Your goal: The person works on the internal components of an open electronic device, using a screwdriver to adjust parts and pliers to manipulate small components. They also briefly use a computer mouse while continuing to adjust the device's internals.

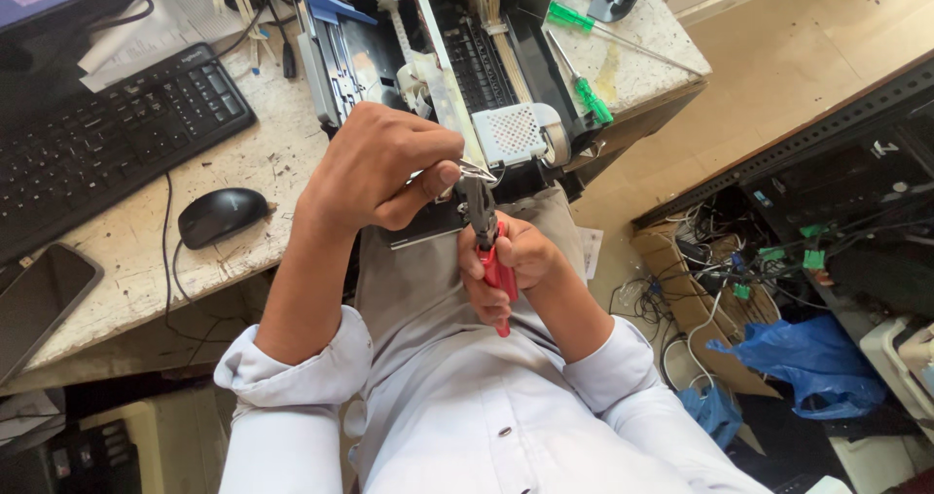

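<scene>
Red-handled pliers (489,246) at work on an opened printer (457,75) at the tabletop (263,163) edge.

The pliers stand nearly upright over the person's lap, long axis running away from the body, dark nose pointing up toward the printer and meeting a thin metal piece (477,171). The right hand (511,265) is closed tight around the red handles. The left hand (379,168) is curled, thumb and fingers pinching that same metal piece just above the pliers' tip. A black mouse (222,215) lies nearby to the left.

Left hand (379,168) pinching with thumb and fingers, right hand (506,260) fisted, both forearms raised
</scene>
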